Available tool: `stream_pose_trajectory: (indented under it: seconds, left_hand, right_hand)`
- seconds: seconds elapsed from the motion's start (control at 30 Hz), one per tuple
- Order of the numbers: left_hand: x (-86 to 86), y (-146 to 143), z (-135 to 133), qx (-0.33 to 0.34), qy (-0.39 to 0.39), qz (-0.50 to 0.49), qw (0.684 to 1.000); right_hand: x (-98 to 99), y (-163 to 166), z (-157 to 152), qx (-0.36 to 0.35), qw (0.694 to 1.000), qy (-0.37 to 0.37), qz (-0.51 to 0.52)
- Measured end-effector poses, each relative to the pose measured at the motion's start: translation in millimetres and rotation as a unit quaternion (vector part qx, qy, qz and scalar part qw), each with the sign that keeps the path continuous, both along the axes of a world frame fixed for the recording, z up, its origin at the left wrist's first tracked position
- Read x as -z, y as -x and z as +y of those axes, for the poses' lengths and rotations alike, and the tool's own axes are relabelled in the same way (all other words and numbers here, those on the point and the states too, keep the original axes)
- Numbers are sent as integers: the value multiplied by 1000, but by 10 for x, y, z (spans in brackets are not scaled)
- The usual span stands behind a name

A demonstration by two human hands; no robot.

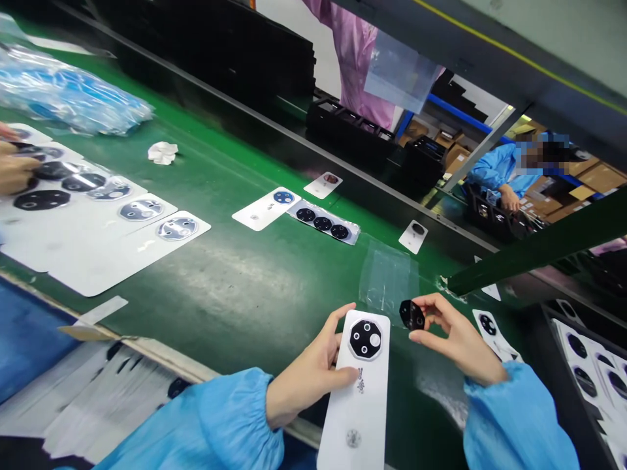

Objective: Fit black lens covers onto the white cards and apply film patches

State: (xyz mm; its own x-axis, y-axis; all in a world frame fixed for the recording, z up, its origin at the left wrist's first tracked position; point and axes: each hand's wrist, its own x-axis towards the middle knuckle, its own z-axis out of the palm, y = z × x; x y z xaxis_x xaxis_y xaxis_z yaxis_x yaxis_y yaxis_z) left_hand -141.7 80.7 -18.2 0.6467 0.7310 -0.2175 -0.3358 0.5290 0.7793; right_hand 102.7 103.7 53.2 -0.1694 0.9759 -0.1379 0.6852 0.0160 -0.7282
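Head view, clock positions read around the held panel. One white panel (360,405) stands tilted at the bench's near edge in the left hand (308,375): the thumb presses its face beside the printed characters and the fingers are wrapped behind, a grip that probably steadies it while leaving its black octagon (365,339) uncovered. Four round marks can be counted on that octagon. Just beside the panel, toward 1 to 2 o'clock, the right hand (455,336) pinches one dark disc (410,314) by its edge between thumb and fingers, presumably to spare its face from touch; the two do not touch. Toward 1 o'clock lies one clear sheet (386,274).

Between 11 and 12 o'clock, one strip (349,239) holds three black discs in a row, a layout that likely keeps them apart. One panel with a blue disc (264,210) lies at its end, at 11 o'clock. At 3 o'clock, one black tray (543,356) holds further panels, cut by the frame; at 10 o'clock, panels overlap in a fan, their octagons exposed. Neither group can be fully counted. A co-worker's hand (17,163) reaches over the fan; its grip cannot be told.
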Motion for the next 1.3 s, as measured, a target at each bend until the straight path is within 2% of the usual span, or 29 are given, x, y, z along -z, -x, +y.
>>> stream_pose_trajectory:
  seconds: [0.1,0.23,0.43,0.67,0.87,1.07,1.3]
  left_hand:
    - [-5,-57,-11,9,-19,11,1000]
    - [-27,-115,-23,21,-28,21,999]
    - [-41,-157,-17,27,-25,1,999]
    - [-40,-193,-21,33,-71,7,997]
    - [-17,-198,-41,31,-92,24,995]
    - [-32,-195,-33,28,-90,18,995]
    - [-29,-184,-31,29,-95,24,995]
  right_hand:
    - [13,-20,-217,21,999,35,34]
    - [77,-54,-405,43,995,44,80]
    - [205,-85,-545,84,993,-26,80]
    - [169,146,-606,22,995,-96,-34]
    - [167,397,-593,-43,993,-92,-63]
    - [215,400,-547,-57,992,-81,-76]
    - [183,414,-506,-80,991,-70,-84]
